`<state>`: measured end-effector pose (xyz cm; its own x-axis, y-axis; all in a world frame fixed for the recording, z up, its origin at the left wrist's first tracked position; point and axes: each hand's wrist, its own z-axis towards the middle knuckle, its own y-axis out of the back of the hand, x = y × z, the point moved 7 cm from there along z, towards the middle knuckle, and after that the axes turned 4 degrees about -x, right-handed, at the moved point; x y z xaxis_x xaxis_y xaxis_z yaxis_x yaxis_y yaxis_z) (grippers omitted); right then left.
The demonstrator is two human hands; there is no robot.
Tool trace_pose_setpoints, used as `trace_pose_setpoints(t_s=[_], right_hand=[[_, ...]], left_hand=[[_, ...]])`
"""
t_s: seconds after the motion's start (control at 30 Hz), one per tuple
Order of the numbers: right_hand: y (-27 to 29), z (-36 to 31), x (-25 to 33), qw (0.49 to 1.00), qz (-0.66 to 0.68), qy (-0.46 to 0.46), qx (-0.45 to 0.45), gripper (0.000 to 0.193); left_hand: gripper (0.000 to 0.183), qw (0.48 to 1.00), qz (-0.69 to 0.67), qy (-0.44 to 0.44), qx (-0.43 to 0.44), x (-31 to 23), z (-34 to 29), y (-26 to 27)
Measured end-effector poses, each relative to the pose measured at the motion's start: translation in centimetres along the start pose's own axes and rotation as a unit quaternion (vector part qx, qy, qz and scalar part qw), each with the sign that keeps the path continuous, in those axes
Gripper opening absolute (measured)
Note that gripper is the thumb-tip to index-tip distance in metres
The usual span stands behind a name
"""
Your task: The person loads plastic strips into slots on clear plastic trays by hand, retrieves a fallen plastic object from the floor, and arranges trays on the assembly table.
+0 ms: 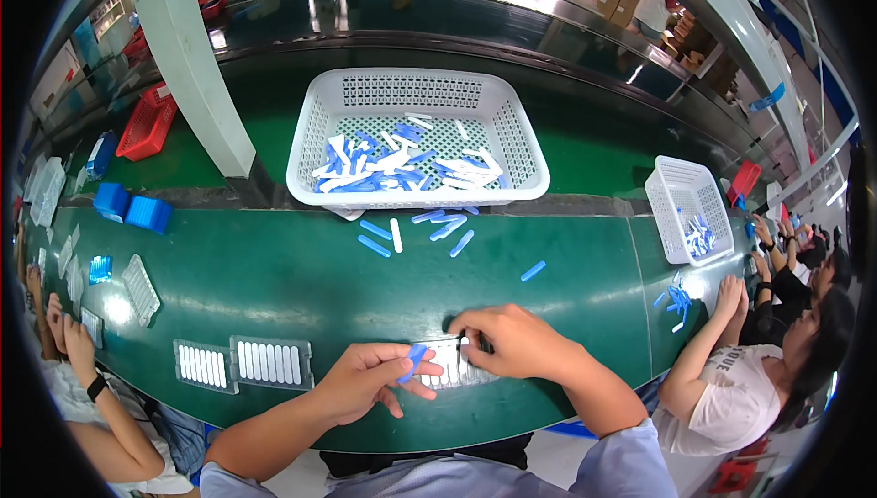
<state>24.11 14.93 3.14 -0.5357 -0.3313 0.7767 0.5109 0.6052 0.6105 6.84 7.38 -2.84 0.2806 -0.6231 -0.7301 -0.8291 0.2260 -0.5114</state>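
Observation:
My left hand [370, 379] is closed on a small blue strip [416, 361], pinched between thumb and fingers. My right hand [512, 341] is bent over a clear plastic tray [448, 372] on the green table, its thumb and forefinger closed around the end of a white strip [464, 344]. White strips lie side by side in that tray; the right hand hides part of it. To the left are two more clear trays, one with a row of white strips [269, 363] and a smaller-looking one [203, 365], also filled with white strips.
Ahead stands a white perforated basket [416, 195] of blue and white strips, with loose blue strips [375, 245] before it. A second basket [671, 215] is at right. Co-workers sit on both sides. A white post [187, 59] rises at far left, near blue boxes [148, 215].

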Motion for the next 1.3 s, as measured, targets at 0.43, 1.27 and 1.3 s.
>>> trace_pose_setpoints(t_s=[0.43, 1.27, 1.3], right_hand=[[-0.7, 0.2, 1.2, 0.979, 0.185, 0.042, -0.079, 0.023], [-0.1, -1.9, 0.9, 0.972, 0.201, 0.048, -0.107, 0.03], [-0.9, -2.2, 1.6, 0.981, 0.171, 0.026, -0.088, 0.023]], left_hand=[[0.042, 0.999, -0.022, 0.016, 0.028, 0.1, 0.0, -0.9], [0.043, 0.998, 0.005, 0.028, 0.057, 0.5, -0.3, -1.7], [0.043, 0.998, 0.006, 0.031, 0.059, 0.3, -0.3, -2.0]])
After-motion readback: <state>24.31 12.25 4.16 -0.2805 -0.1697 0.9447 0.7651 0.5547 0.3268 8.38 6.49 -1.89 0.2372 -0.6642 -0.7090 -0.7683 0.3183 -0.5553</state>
